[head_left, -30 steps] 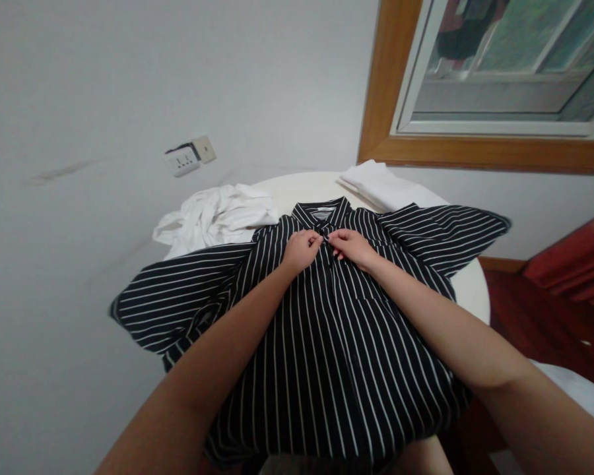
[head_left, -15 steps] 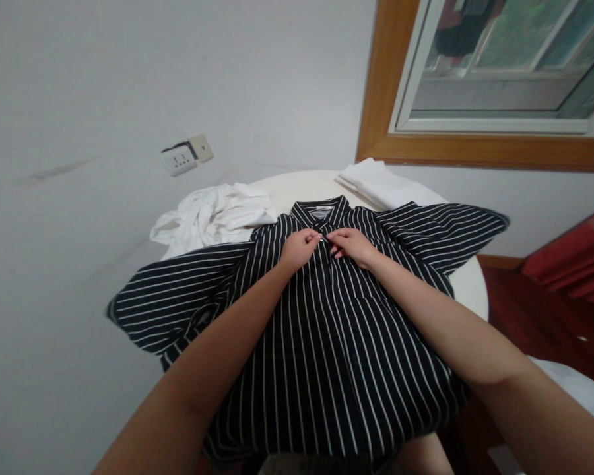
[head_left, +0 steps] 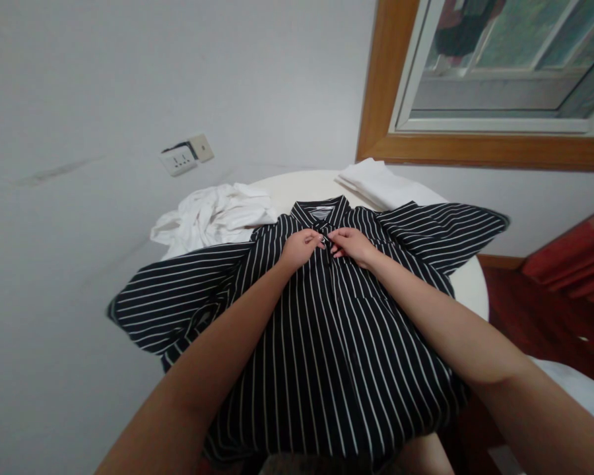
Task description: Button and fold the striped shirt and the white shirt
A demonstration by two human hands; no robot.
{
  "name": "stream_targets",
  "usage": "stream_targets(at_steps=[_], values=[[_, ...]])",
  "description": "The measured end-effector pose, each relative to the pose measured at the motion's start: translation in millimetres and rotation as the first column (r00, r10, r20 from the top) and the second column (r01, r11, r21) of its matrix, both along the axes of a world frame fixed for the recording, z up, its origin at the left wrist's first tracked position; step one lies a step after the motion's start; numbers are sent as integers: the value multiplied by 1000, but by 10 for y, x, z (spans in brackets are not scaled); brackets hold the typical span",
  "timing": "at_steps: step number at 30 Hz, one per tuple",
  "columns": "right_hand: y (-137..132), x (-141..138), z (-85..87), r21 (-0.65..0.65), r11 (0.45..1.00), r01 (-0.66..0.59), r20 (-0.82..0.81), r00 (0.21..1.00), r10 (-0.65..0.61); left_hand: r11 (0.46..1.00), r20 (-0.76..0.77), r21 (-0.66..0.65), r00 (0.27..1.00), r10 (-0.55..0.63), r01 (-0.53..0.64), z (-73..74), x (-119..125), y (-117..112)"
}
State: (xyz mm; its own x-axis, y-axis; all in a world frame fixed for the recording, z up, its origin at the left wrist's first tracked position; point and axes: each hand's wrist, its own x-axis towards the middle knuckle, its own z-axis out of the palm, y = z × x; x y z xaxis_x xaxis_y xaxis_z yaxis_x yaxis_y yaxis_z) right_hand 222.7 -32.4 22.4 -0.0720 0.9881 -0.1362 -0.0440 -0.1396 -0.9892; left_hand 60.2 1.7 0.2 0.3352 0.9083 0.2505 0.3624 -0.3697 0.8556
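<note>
A black shirt with white stripes [head_left: 321, 349] lies front up across the table, its collar [head_left: 321, 210] at the far end and its short sleeves spread to both sides. Just below the collar, my left hand [head_left: 301, 247] pinches the edge of the front placket. Close to its right, my right hand [head_left: 350, 245] grips the placket too, fingers bent. A narrow bit of cloth shows between the fingertips of both hands. Whether a button sits there is too small to make out.
The round white table [head_left: 287, 185] stands against the wall. Crumpled white cloth [head_left: 215, 214] lies at its back left, folded white cloth [head_left: 386, 186] at its back right. A wall socket [head_left: 179, 160] is on the left, a wood-framed window [head_left: 480, 148] on the right.
The fingertips of both hands have shifted very slightly at the placket. The shirt and the white cloths lie as before.
</note>
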Motion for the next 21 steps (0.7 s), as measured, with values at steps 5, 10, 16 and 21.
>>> stream_targets(at_steps=[5, 10, 16, 21], values=[[6, 59, 12, -22, 997, -72, -43, 997, 71, 1000, -76, 8, 997, 8, -8, -24, -10, 30], [18, 80, -1, -32, 996, -86, -41, 996, 85, 999, -134, 40, 991, 18, -13, -52, -27, 55], [19, -32, -22, 5, 1000, 3, 49, 999, -4, 995, -247, 93, 967, 57, -35, -48, -29, 65], [23, -69, -65, 83, 996, 36, 134, 990, -47, 992, -251, 102, 963, 100, -76, -25, -7, 38]])
